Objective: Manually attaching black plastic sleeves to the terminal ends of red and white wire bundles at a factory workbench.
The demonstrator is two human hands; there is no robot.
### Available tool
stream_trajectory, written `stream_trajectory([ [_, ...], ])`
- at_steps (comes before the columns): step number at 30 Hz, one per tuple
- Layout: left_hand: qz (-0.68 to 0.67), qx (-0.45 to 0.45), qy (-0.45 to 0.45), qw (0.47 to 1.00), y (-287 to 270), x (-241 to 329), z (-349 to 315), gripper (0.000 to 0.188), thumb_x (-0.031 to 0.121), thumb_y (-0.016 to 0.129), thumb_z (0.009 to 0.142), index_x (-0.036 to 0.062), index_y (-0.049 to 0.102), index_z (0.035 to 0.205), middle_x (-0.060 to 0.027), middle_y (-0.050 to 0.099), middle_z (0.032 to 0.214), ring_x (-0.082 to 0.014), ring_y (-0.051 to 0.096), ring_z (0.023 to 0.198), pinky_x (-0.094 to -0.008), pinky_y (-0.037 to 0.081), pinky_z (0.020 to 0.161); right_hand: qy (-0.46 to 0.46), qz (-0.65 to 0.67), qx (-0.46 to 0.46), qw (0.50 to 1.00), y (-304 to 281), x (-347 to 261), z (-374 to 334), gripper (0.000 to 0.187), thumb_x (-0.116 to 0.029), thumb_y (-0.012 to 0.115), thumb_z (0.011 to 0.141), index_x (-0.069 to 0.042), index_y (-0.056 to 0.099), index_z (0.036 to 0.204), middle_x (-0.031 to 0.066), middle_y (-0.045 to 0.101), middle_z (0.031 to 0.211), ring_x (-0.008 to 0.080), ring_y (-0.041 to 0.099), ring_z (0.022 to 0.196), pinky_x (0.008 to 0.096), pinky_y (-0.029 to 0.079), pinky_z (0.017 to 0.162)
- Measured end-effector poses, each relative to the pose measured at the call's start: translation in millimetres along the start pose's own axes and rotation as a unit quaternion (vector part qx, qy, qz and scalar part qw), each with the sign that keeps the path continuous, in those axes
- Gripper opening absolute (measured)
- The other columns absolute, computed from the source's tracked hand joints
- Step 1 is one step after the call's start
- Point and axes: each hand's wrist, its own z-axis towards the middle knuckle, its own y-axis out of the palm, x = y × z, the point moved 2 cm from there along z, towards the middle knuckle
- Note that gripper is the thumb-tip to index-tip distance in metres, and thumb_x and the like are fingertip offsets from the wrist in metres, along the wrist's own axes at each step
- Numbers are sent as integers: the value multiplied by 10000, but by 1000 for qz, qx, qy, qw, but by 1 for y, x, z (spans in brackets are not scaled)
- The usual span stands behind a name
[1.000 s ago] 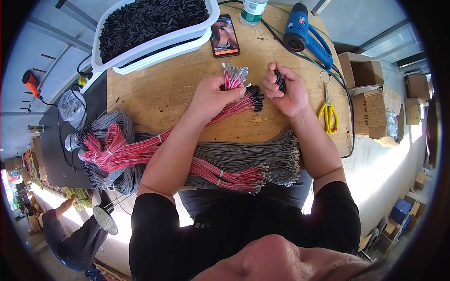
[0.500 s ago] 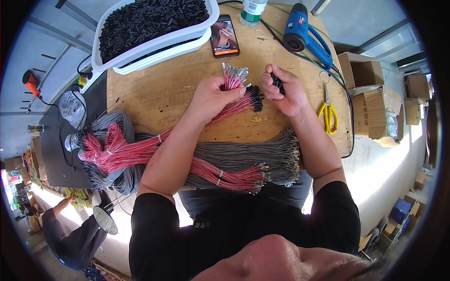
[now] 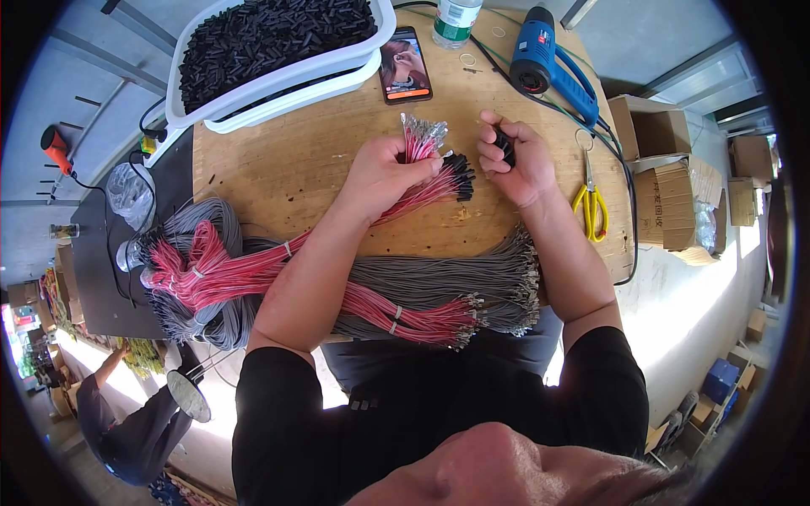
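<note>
My left hand (image 3: 390, 179) is closed around a bunch of red and white wires, whose metal terminals (image 3: 424, 131) fan out above the fingers. Just right of that hand, other wire ends wear short black sleeves (image 3: 461, 176). My right hand (image 3: 523, 164) is curled, palm up, around several loose black sleeves (image 3: 504, 147), apart from the wires. Below my forearms lie a tied bundle of red wires (image 3: 422, 320) and long grey cables (image 3: 430, 277) with metal ends at the right.
A white tub (image 3: 384, 42) heaped with black sleeves stands back left beside a phone (image 3: 407, 72). A bottle (image 3: 456, 24), blue heat gun (image 3: 548, 63) and yellow-handled scissors (image 3: 591, 207) are along the back and right. Cardboard boxes (image 3: 666, 202) stand beyond; another person (image 3: 126, 430) is at lower left.
My right hand has shifted slightly right, away from the wires, and its fingers have moved on the black sleeves. My left hand holds still.
</note>
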Motion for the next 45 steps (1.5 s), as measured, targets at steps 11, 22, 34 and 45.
stream_trajectory([
  [11,3,-2,3,1000,-2,-1,-1,118,78,737,892,-17,694,949,-49,678,822,-105,610,730,-261,505,706,3,29,-3,1000,16,4,1,199,-218,494,1059,-29,555,1059,101,598,899,101,427,612,220,340,467],
  [22,-2,0,0,1000,-3,0,-1,104,68,728,899,-18,697,949,-42,678,823,-102,610,738,-257,502,708,-11,-91,24,996,12,8,5,258,-283,590,1032,-28,622,1059,-19,484,777,58,400,621,185,307,461],
  [34,-53,1,-5,999,-4,4,-4,135,66,719,899,-24,686,993,-56,683,856,-110,623,757,-258,511,718,10,-145,8,989,25,10,0,222,-26,622,941,29,624,1156,75,636,918,69,473,654,171,333,475],
  [45,-111,2,8,994,-4,5,-5,132,99,738,887,-18,700,936,-43,679,798,-92,605,712,-250,487,671,-69,-264,21,962,33,24,-5,149,-4,718,906,-1,694,1053,26,662,822,32,455,599,176,307,510],
])
